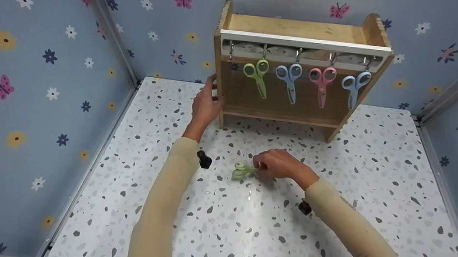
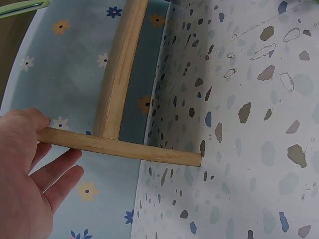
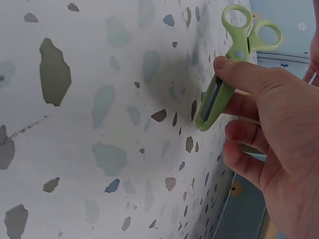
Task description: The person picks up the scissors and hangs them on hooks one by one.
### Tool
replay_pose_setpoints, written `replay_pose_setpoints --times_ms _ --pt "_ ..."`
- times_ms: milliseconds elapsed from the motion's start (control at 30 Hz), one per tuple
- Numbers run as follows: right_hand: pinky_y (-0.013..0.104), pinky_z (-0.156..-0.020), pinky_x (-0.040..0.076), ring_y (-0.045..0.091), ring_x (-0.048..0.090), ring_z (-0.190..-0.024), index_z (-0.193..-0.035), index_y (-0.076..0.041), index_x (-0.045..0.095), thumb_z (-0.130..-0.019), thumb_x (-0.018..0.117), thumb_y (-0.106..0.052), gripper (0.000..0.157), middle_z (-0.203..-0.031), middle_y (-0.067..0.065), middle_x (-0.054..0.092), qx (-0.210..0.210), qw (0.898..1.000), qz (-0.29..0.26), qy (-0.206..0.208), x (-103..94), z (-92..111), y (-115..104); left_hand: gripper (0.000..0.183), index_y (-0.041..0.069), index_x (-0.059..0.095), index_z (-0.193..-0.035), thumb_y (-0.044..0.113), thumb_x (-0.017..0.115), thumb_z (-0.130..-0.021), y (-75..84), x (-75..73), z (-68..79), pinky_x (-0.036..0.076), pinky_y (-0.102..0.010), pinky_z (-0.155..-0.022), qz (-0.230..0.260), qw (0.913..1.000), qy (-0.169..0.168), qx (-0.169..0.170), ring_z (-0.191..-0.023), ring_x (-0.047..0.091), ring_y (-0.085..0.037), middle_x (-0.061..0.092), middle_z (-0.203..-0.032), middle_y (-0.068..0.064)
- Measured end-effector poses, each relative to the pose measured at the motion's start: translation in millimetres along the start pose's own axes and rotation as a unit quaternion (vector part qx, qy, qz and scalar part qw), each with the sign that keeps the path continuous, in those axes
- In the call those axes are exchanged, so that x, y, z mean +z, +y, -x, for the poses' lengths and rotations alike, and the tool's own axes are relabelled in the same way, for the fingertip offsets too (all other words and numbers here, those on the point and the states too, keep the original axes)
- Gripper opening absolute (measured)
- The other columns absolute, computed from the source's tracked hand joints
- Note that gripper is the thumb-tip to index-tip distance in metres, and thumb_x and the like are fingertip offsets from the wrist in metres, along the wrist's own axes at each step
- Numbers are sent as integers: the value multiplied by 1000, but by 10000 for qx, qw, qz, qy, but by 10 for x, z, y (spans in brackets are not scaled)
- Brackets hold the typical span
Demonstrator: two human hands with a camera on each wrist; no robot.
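My right hand (image 1: 278, 163) pinches a pair of green scissors (image 3: 238, 47) between thumb and fingers, low over the speckled table. In the right wrist view the thumb lies just below the pivot, with the handle loops pointing up and away from the palm. My left hand (image 1: 207, 105) grips the left side panel of a wooden rack (image 1: 284, 119); the left wrist view shows the thumb on one side of the panel edge and fingers on the other. From the rack's hooks hang another green pair (image 1: 260, 78), a pink pair (image 1: 322, 86) and two blue pairs of scissors (image 1: 291, 82).
The leftmost hook (image 1: 231, 52) on the rack's white front rail (image 1: 304, 40) holds nothing. Blue patterned panels (image 1: 48, 86) wall in the white speckled table (image 1: 219, 228) at the back and both sides, with metal strips (image 1: 112, 27) at the corners.
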State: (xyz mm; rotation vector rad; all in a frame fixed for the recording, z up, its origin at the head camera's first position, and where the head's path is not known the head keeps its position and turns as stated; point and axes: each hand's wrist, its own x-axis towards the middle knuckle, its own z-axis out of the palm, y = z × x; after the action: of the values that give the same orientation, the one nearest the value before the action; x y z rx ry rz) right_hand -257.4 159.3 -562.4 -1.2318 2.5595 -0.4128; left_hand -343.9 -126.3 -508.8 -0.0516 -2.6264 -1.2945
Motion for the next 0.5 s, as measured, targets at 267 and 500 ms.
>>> replay_pose_setpoints --times_ms 267,500 --pt "33 -67 52 14 66 -75 -103 -15 77 -101 84 -12 8 -94 5 82 -93 9997 20 205 -74 -1 20 70 18 38 -173 15 69 -111 0 6 -2 64 -52 -111 -15 10000 -7 21 -134 76 -40 63 -161 -20" --pt "32 -66 52 15 67 -75 -103 -14 76 -101 84 -16 9 -92 5 81 -115 9993 36 362 -163 -9 36 69 17 38 -173 14 68 -111 2 3 -1 63 -53 -112 12 10000 7 41 -135 76 -42 63 -162 -20"
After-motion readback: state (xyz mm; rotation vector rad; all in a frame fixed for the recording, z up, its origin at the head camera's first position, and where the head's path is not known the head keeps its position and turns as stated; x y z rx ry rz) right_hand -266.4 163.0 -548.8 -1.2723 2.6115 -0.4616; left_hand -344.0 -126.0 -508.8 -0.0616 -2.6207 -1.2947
